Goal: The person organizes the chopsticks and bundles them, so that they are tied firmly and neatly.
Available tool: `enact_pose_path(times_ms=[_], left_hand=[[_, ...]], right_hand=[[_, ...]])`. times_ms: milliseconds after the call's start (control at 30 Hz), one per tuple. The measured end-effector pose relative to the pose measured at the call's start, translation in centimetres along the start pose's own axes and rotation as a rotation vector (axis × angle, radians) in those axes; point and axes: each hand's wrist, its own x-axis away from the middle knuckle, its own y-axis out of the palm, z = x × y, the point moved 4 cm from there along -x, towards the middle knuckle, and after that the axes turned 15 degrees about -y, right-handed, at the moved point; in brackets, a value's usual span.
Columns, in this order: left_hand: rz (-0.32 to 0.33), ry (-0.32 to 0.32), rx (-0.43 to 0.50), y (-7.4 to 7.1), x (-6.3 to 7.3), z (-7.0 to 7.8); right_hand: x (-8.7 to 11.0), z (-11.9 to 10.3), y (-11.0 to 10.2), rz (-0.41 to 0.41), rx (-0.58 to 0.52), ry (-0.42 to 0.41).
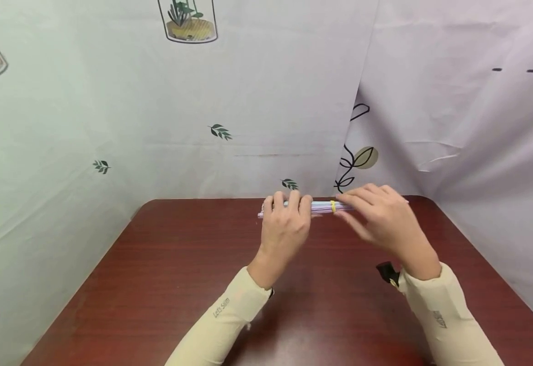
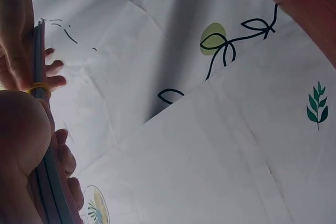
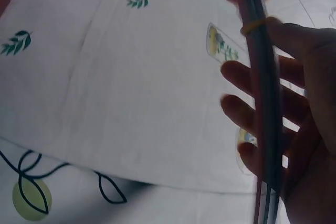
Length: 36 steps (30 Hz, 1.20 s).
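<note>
A slim bundle of straw-like sticks (image 1: 320, 208) in pale blue and lilac lies level between both hands, above the far part of the table. My left hand (image 1: 285, 226) grips its left part, fingers curled over it. A yellow rubber band (image 1: 333, 206) circles the bundle near its middle. At that band, my right hand (image 1: 387, 221) holds the bundle, its thumb touching the band in the right wrist view and its fingers around the sticks (image 3: 266, 98). The left wrist view has the left thumb lying along the sticks (image 2: 51, 182) just below the band.
The dark red-brown table (image 1: 193, 264) reaches back to a pale curtain (image 1: 266, 101) printed with leaves and jars. More of this cloth hangs at the left and right sides. A small black thing (image 1: 387, 273) shows at the right sleeve cuff.
</note>
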Motion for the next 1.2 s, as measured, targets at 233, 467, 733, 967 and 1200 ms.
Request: enact_pose_path(times_ms=[233,467,733,967,1200], left_hand=[[-0.029,-0.002,-0.017,-0.1,0.0,0.2],[-0.034,-0.011,-0.013,-0.1,0.0,0.2],[-0.010,-0.052,0.017,-0.2,-0.4,-1.0],[-0.004,-0.009,0.089,-0.5,-0.9,-2.0],[-0.023,-0.042,0.109,0.2,-1.3,-3.7]], right_hand=[[-0.1,-0.3,1.0,-0.034,-0.088,-0.005],[0.1,0.0,0.8,-0.029,-0.050,0.011],[0.6,1.0,0.4,0.027,0.116,0.012],[0.7,1.1,0.2,0.101,0.148,-0.030],[1.4,2.0,-0.4,0.117,0.141,0.030]])
